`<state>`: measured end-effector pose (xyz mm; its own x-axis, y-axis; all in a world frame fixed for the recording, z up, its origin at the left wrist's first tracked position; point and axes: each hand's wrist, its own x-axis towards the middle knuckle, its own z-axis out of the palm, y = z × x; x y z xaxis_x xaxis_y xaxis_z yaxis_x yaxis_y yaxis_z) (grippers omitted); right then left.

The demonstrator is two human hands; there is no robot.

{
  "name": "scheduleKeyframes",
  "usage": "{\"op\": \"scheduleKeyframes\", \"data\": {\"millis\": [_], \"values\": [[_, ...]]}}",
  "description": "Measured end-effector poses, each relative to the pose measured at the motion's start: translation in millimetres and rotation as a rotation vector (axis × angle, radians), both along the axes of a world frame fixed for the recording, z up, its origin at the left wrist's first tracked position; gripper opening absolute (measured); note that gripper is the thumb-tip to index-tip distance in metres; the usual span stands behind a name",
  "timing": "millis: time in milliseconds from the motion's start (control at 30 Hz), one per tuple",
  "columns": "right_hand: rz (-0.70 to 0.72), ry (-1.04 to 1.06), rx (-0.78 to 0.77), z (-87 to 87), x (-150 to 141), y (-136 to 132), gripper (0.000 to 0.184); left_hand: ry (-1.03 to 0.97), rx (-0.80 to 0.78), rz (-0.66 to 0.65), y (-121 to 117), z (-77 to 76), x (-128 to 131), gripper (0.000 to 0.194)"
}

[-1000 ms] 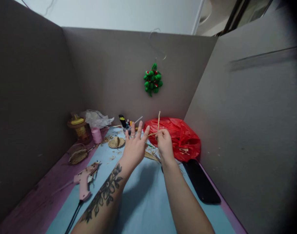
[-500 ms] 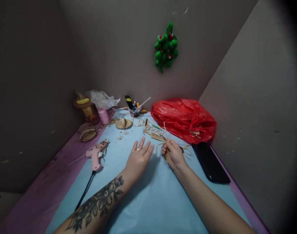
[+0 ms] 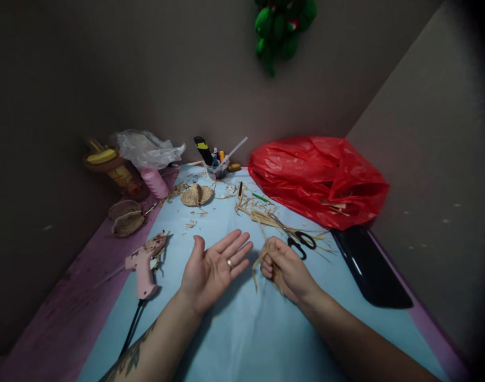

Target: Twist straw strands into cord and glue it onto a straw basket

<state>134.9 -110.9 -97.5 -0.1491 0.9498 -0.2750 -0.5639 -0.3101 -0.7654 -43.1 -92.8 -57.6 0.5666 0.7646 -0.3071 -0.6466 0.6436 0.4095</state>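
My left hand (image 3: 216,268) is held palm up above the blue table cover, fingers spread, with a ring on one finger and nothing in it. Close by on the right, my right hand (image 3: 284,270) is closed around a few dry straw strips (image 3: 256,270), whose ends stick out above and below the fist. Just beyond that hand lie black-handled scissors (image 3: 306,240) on a bunch of loose straw (image 3: 262,215). A woven straw disc with a raised loop (image 3: 196,195) rests farther back among straw scraps.
A pink glue gun (image 3: 146,265) lies left, its cord running toward me. Behind it are a small woven basket (image 3: 128,223), a pink bottle (image 3: 155,183) and a brown cup (image 3: 123,178). A tub of tools (image 3: 217,168), a red bag (image 3: 306,175) and a black tray-like object (image 3: 371,268) stand around.
My left hand has turned from palm down to palm up. My right hand still grips the straw strips, and the scissors now show more fully. The view has tilted down.
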Motion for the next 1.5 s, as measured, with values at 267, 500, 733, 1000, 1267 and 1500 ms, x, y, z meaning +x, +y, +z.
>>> {"op": "scheduleKeyframes", "data": {"millis": [267,500,733,1000,1267,1500], "values": [[0.064,-0.317,0.103,-5.6,-8.9,-16.9,0.035,0.763,0.357,-0.072,-14.2,-10.9,13.6,0.033],[0.08,-0.533,0.154,0.7,-19.9,-25.2,0.035,1.03,0.684,-0.17,-20.6,-13.7,18.6,0.027],[0.035,-0.501,0.143,4.0,-23.4,-25.1,0.029,0.892,0.642,-0.184,-18.9,-20.0,17.1,0.031],[-0.173,-0.539,0.166,8.4,-15.4,-26.3,0.017,0.852,0.591,-0.064,-15.8,-23.4,17.6,0.034],[0.087,-1.051,0.887,-1.5,-10.4,-42.6,0.015,0.708,0.379,-0.026,-21.7,-17.1,26.1,0.028],[0.153,-0.952,0.823,3.8,-14.3,-36.2,0.02,0.779,0.421,0.096,-20.4,-19.3,23.4,0.028]]}}
